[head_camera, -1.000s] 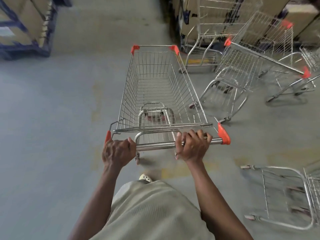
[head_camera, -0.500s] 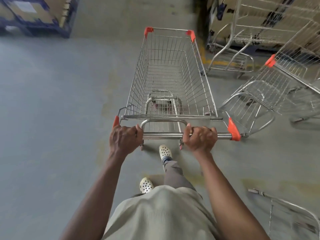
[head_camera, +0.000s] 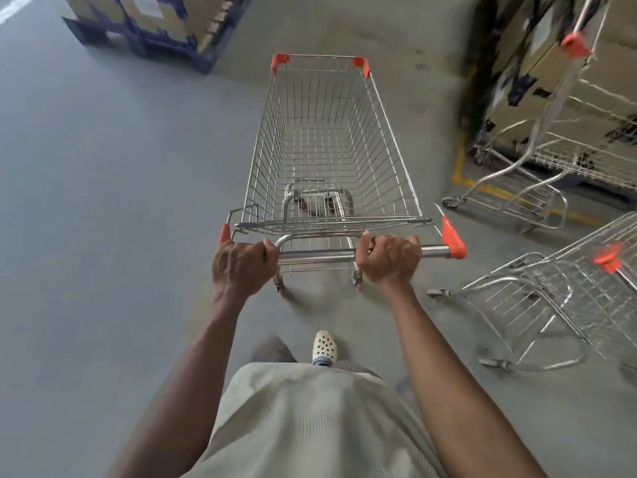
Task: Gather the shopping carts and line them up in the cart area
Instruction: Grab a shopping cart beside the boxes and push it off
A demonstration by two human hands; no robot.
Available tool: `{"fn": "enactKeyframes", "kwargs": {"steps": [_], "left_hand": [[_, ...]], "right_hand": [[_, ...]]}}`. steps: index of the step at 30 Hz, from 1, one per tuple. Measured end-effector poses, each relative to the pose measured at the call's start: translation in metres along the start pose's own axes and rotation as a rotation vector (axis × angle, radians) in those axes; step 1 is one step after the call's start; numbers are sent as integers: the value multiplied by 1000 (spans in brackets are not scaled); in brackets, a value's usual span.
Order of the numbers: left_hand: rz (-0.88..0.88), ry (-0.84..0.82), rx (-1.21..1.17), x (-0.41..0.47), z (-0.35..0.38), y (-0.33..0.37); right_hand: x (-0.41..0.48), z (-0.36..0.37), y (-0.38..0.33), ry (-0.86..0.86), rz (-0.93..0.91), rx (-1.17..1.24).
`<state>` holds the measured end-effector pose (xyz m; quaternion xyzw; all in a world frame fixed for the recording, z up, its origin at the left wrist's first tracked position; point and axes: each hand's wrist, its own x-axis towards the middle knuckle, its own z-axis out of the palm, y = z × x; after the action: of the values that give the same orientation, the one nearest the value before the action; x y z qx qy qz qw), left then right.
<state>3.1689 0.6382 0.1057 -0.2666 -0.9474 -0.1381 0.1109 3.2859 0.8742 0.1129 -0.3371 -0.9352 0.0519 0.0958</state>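
On the floor (head_camera: pixel 103 219) I count three carts: front cart (head_camera: pixel 382 146), near cart (head_camera: pixel 565 291), far cart (head_camera: pixel 565 151). My left hand (head_camera: pixel 243 267) and right hand (head_camera: pixel 389 260) both clamp the front handle (head_camera: pixel 317 256).

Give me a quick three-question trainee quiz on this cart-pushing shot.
1. True or false: the left hand and right hand both hold the handlebar of the pushed cart.
2. The pushed cart's basket carries: A boxes, B no goods, C bags.
3. Fill in: the other carts stand on the person's ____ side.
Key: 1 true; 2 B; 3 right.
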Motion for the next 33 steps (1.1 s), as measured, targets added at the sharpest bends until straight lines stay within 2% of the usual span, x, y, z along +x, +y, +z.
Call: {"fn": "enactKeyframes", "kwargs": {"steps": [7, 12, 26, 33], "left_hand": [[-146, 54, 66, 38, 6, -26], [-228, 85, 119, 70, 3, -70], [-420, 82, 182, 159, -20, -279], [-559, 162, 242, 193, -17, -362]], "right_hand": [[77, 21, -45, 12, -159, 44], [122, 39, -103, 4, -267, 69], [222, 95, -351, 3, -486, 152], [272, 124, -459, 43, -681, 190]]}}
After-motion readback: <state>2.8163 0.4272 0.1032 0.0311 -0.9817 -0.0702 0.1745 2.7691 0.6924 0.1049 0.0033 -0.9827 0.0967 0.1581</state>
